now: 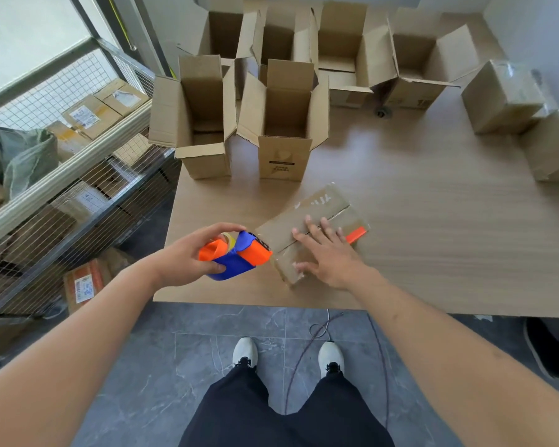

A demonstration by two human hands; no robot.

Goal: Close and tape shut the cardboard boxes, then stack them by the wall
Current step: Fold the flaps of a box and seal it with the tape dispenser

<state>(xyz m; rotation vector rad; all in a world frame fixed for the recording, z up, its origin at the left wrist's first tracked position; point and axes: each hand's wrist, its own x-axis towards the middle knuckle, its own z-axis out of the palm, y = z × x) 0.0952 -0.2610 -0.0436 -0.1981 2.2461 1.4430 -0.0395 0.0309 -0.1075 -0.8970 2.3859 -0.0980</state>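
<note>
From the head camera I see my left hand (188,253) grasping the orange-and-blue plastic tape dispenser (236,254) at the edge of the closed brown cardboard box (307,221), which lies near the front of the wooden surface (433,237), my right hand (328,253) flat on its seam, seemingly pressing, fingers spread.

My left hand (188,258) curls around a tape dispenser (236,256), thumb underneath and fingers arched over the top, forearm reaching in from the lower left. My right hand (326,253) lies flat, fingers spread and straight, pressing down on a closed box (317,217), its bare forearm stretching in from the lower right. Both arms are extended forward.
</note>
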